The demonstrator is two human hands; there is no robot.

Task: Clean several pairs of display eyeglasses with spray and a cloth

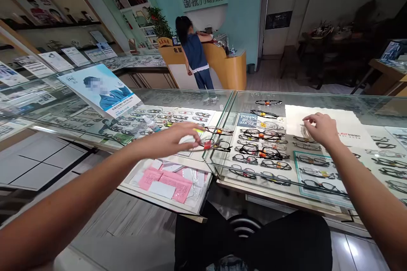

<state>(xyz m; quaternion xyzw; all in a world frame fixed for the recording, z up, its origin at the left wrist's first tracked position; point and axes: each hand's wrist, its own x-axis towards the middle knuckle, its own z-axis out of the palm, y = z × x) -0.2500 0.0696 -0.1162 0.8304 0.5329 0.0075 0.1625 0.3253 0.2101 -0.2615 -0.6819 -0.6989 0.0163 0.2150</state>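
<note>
My left hand reaches over the left glass counter, its thumb and fingers curled toward each other. A slim greyish object with a red part lies at the fingertips; its kind is unclear against the eyeglasses behind it. My right hand is over a cream cloth with red print on the right counter. Its thumb and forefinger are bent together, and a small pale or clear thing at their tips is too faint to name. A small bottle with a white cap stands left of my left hand.
Rows of eyeglasses fill the glass display counter. A pull-out drawer holds pink slips. A poster stand sits on the left counter. Beyond, a person in blue stands at a yellow desk.
</note>
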